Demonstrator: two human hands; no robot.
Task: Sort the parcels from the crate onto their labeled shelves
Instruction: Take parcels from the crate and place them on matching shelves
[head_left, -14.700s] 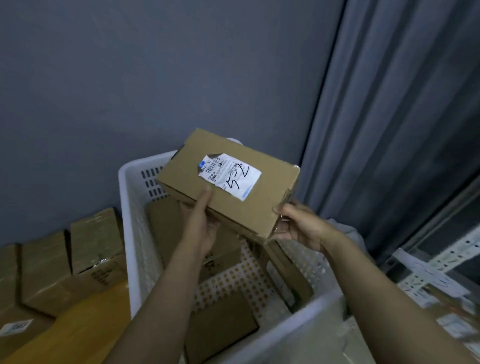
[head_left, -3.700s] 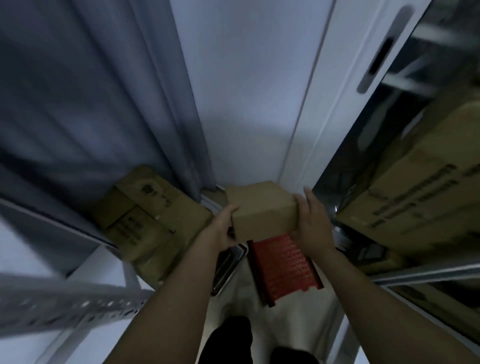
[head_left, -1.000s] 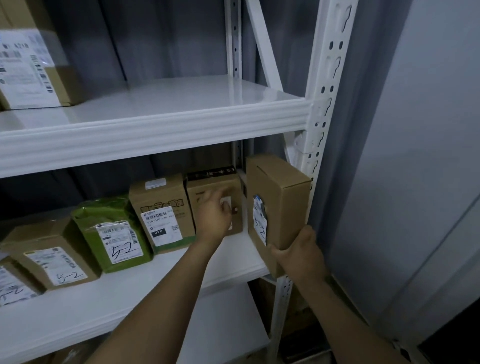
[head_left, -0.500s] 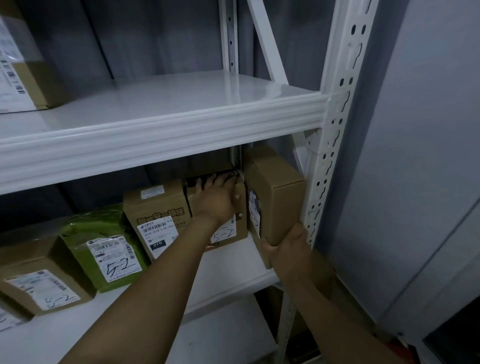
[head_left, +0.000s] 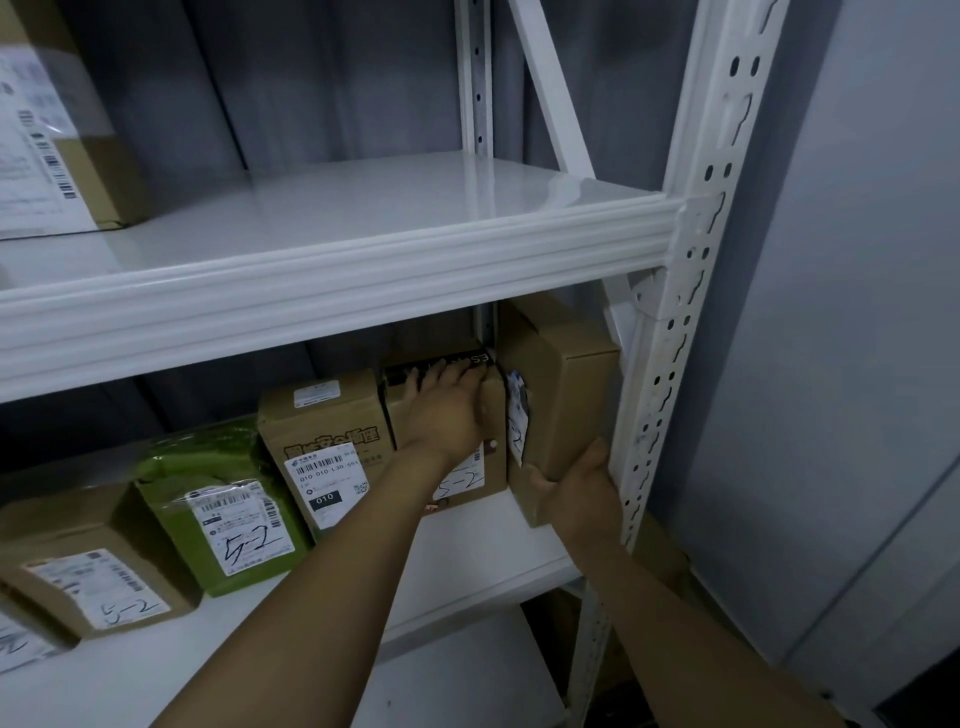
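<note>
A brown cardboard parcel (head_left: 569, 395) stands on end at the right end of the middle shelf (head_left: 467, 551), its white label facing left. My right hand (head_left: 576, 491) grips its lower front corner from below. My left hand (head_left: 447, 410) lies flat with straight fingers against the front of the neighbouring brown box (head_left: 491, 467), marked 5-2. Both boxes stand side by side, close to touching.
Further left on the same shelf stand a box with a 010 label (head_left: 324, 441), a green parcel (head_left: 218, 509) and a brown box (head_left: 88, 577), both marked 5-2. The upper shelf (head_left: 332, 270) holds a labelled box (head_left: 57, 140) at far left. A white upright (head_left: 675, 312) borders the right side.
My right hand has pushed the parcel further back onto the shelf, next to the neighbouring box. My left hand stays pressed on that neighbouring box.
</note>
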